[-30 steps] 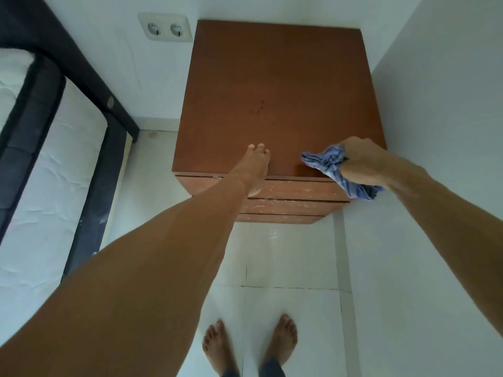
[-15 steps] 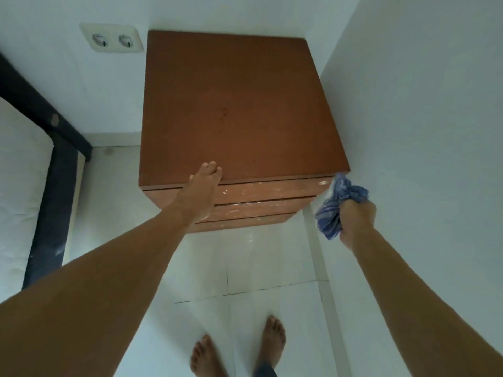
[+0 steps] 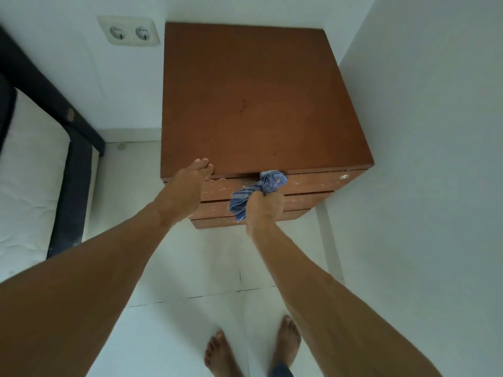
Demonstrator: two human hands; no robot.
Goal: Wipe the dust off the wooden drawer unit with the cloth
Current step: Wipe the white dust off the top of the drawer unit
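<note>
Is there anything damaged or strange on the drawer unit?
Yes. The drawer fronts carry many pale specks and scuffs, dust or worn finish, while the top looks fairly clean. The right hand presses the cloth there.

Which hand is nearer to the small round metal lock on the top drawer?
Right. The right hand, gripping the blue cloth, is left of the lock; the left hand is farther left.

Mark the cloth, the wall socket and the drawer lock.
cloth point(image 3: 268, 183), head view, bunched end against the top drawer front.
wall socket point(image 3: 128, 32), head view, plate between the two outlets.
drawer lock point(image 3: 344, 176), head view, metal face.
</note>
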